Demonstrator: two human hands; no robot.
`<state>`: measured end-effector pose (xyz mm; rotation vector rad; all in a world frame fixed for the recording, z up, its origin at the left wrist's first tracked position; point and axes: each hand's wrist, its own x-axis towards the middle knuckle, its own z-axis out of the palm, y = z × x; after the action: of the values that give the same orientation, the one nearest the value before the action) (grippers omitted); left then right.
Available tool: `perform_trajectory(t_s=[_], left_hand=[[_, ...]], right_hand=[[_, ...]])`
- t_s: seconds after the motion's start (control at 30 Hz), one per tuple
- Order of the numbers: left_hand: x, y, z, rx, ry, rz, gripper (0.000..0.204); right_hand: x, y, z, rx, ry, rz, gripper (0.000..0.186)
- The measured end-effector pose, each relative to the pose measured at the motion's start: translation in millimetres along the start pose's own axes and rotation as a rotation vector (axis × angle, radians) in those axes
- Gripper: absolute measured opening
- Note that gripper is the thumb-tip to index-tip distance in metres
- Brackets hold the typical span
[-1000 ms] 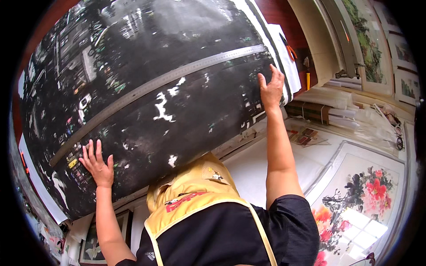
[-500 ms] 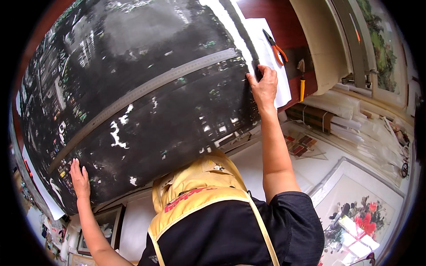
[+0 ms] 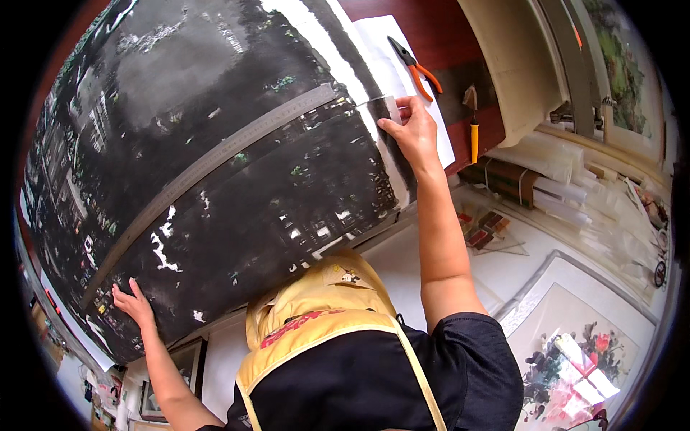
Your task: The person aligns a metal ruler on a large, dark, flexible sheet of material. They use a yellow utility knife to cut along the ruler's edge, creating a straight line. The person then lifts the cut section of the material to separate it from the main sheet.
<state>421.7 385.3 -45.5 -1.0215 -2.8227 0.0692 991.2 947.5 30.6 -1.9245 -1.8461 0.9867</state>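
Ruler (image 3: pixel 215 161) spans between both hands

Dark painted sheet (image 3: pixel 215 165): paper, matt, ink-black with white flecks. Long ruler (image 3: pixel 215 154) across it: grey brushed metal, dull sheen. Worktop (image 3: pixel 431 29) at 12 o'clock: reddish wood, smooth, polished. Pliers (image 3: pixel 415 66) at 1 o'clock: dark metal, orange plastic handles. Apron (image 3: pixel 316 316): yellow cloth.

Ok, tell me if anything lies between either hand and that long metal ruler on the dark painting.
Nothing visible does. The right hand grips the ruler at its right end; the left hand presses flat on the dark painting beside its left end.
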Motion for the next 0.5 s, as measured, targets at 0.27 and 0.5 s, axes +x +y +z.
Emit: perform_trajectory(t_s=[0.27,0.5], left_hand=[[-3.2,-5.4,7.2,0.023,0.017,0.003,0.074],[-2.7,-0.8,4.8,-0.019,0.007,-0.011,0.075]], right_hand=[[12.0,28.6,-2.1,0.105,-0.121,-0.401,0.018],[12.3,20.5,-9.4,0.259,-0.183,-0.120,0.016]])
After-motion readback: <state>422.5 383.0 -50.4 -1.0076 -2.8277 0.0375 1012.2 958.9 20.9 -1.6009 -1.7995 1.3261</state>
